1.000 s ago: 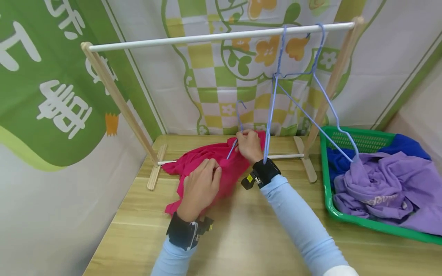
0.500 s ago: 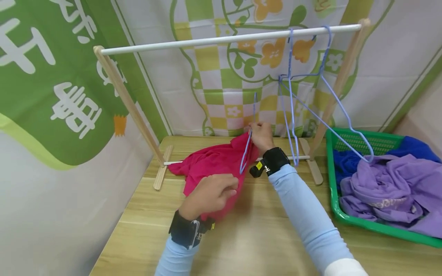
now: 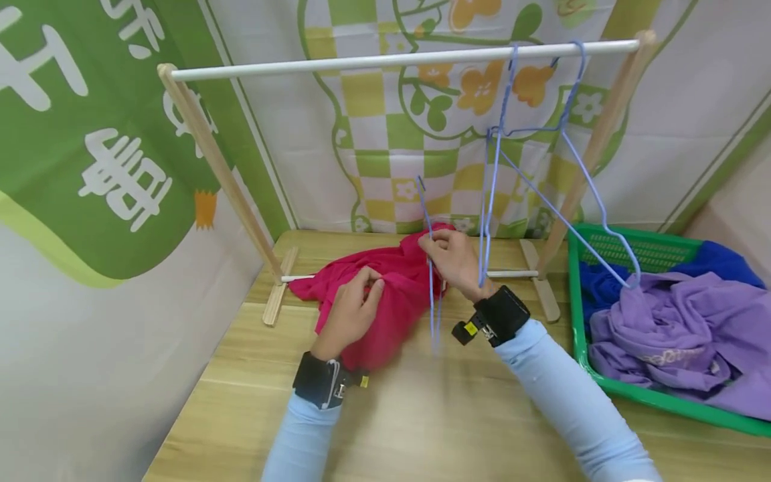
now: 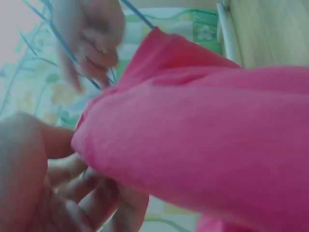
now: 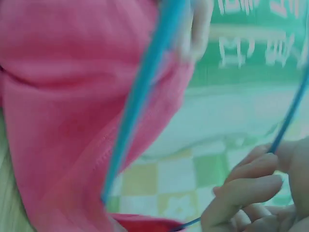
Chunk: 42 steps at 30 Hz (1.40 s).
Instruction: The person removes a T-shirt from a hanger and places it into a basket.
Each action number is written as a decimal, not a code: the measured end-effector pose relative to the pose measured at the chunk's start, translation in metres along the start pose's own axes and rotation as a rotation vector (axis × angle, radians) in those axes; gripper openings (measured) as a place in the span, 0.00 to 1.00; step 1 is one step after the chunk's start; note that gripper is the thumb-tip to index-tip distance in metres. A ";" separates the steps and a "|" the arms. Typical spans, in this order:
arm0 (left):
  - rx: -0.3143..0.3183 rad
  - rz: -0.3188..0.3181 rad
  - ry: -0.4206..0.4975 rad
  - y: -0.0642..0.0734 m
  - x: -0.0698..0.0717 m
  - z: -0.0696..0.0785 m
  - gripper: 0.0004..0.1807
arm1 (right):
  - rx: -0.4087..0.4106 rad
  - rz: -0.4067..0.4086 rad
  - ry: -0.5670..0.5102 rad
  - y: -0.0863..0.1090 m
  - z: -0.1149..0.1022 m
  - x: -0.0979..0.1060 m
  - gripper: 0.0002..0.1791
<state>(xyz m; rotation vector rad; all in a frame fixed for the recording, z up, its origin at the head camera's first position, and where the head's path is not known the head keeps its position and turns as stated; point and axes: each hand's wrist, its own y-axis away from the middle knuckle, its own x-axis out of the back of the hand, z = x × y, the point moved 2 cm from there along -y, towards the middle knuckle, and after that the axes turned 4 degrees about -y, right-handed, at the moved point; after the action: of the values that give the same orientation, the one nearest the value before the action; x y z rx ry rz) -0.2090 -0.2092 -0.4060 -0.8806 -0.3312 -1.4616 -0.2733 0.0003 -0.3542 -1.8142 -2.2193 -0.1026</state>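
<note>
A crumpled crimson garment [image 3: 391,321] lies at the foot of the rack, one edge lifted. My left hand [image 3: 349,311] pinches that raised edge between thumb and fingers; the left wrist view shows the thumb on the fabric [image 4: 183,130]. To its right, my right hand [image 3: 459,264] holds a blue wire hanger [image 5: 135,104] near its neck, hook upward. The hanger's lower part hangs beside the garment, and in the right wrist view one end of the wire meets the red cloth. Part of the hanger is hidden behind the cloth.
A rack with a white top rail [image 3: 361,63] spans the table [image 3: 241,402]. Two more blue hangers [image 3: 593,181] hang at its right end, close to my right forearm. On the right, a green basket [image 3: 575,321] holds purple cloth [image 3: 662,328] and blue cloth [image 3: 719,264].
The hanger has swung and turned in my right hand, its hook now further left. My left hand has moved up and left and now pinches the garment's edge.
</note>
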 end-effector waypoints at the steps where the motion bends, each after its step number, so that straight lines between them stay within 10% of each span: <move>1: 0.030 0.028 0.013 -0.001 -0.001 -0.005 0.08 | 0.017 -0.034 0.024 0.008 -0.003 -0.001 0.20; 13: 0.173 0.106 0.044 -0.007 0.004 -0.027 0.12 | 0.177 -0.201 0.425 0.098 -0.055 0.004 0.11; 22: 0.153 0.066 0.027 -0.006 0.010 -0.024 0.12 | 0.516 -0.226 0.900 0.128 -0.126 0.020 0.13; 27: 0.136 0.047 0.037 -0.004 0.008 -0.020 0.12 | 0.445 -0.272 0.968 0.109 -0.185 0.039 0.18; 33: 0.135 0.038 0.045 -0.003 0.009 -0.022 0.11 | 0.316 -0.138 1.036 0.062 -0.248 0.054 0.13; 42: 0.148 0.028 0.055 -0.001 0.013 -0.023 0.12 | 0.255 0.003 1.072 -0.014 -0.256 0.043 0.14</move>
<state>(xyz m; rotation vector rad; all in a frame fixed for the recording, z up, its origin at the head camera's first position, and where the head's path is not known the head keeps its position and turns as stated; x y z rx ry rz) -0.2159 -0.2344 -0.4122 -0.7226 -0.3791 -1.4140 -0.2526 -0.0200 -0.0958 -1.1684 -1.3712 -0.5983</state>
